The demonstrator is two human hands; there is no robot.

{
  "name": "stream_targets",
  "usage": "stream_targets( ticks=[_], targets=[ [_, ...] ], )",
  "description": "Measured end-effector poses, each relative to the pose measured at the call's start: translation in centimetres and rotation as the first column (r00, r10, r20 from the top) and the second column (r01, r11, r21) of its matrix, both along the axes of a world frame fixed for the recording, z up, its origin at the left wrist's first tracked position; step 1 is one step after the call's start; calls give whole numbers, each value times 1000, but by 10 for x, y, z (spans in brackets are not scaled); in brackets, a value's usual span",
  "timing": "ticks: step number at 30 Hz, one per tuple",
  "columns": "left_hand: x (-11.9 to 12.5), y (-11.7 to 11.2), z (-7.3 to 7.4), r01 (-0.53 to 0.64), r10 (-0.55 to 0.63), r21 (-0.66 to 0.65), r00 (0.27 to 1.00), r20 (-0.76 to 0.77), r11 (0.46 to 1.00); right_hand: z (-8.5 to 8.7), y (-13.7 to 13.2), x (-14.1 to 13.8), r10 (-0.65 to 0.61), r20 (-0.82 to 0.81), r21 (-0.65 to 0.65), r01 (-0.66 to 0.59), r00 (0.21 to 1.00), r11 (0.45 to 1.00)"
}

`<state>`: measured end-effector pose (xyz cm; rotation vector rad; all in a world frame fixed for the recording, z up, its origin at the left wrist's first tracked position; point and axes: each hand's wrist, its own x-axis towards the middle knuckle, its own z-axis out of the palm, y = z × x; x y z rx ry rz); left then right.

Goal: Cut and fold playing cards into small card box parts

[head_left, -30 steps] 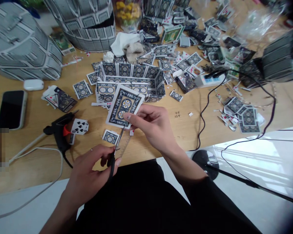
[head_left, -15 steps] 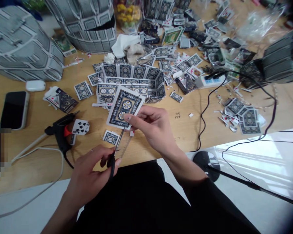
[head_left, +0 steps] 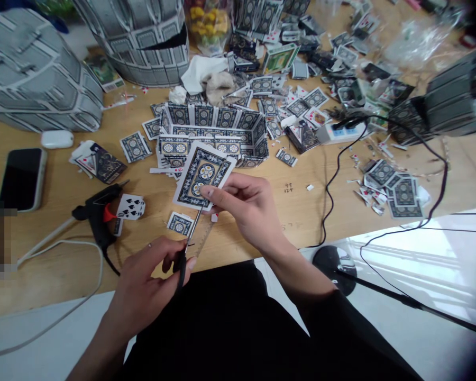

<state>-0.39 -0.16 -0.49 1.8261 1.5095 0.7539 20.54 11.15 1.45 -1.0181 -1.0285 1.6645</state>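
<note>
My right hand (head_left: pixel 249 203) pinches the patterned card (head_left: pixel 201 168) between thumb and fingers, held on my side of the card box (head_left: pixel 174 146) and overlapping its near wall in this view. My left hand (head_left: pixel 146 280) has its grip wrapped about the handles of the scissors (head_left: pixel 189 242), farther toward me from the box, with the blade tips at the card's lower edge (whether they bite yet, I cannot tell).

To cut well here, I judge I should keep the card flat and steady, follow its printed border, and feed it in with the right hand rather than twist the left wrist. My right thumb sits close to the cutting line, so I would want its pad kept clear.

Against half a second ago, very little differs: both hands, card and scissors hold nearly the same pose, and I make out no new cut. The small card (head_left: pixel 180 224), nearer me than the box, lies unmoved on the surface (head_left: pixel 301 222).
</note>
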Motion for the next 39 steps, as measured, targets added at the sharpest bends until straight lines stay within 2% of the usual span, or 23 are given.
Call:
stream_targets(
  ticks=[10,18,28,39],
  targets=[
    [3,3,4,12,-11,70,1000,-15,997,2,-2,-4,-32,7,-18,32,999,999],
    [6,4,5,2,-2,70,1000,-7,998,4,-3,-5,-42,35,-14,43,998,999],
    [2,0,2,-15,15,21,1000,-24,1000,3,-2,-6,-54,-31,-46,53,998,998],
    [1,3,-1,-28,25,-68,999,-47,997,-3,-1,-5,-39,-13,-48,39,999,998]
  ],
)
